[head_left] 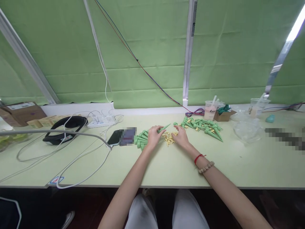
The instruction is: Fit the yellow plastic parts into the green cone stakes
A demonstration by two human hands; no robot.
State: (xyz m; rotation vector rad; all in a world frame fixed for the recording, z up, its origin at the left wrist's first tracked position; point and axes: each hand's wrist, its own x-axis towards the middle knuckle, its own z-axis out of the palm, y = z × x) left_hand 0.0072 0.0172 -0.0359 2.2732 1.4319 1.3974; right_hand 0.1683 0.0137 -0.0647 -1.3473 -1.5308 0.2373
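Observation:
My left hand (154,136) is closed around a green pointed spike (164,128), whose tip points up and right. Beside that hand, several green spikes (142,140) lie fanned out with their wide ends to the left. My right hand (181,137) is curved over the table, thumb and index finger apart, at the right edge of a small heap of yellow pieces (168,140). Just past its fingertips shows a green cap-like piece (175,123). Farther right lies a pile of green spikes with yellow parts (202,124).
Left of the spikes lie a phone (115,137), white cables, a power strip (102,121) and a black headband-like device (65,130). At the back right stand a drink cup (210,110), a small cardboard box (224,116), clear plastic bags (247,128) and another cup (257,108).

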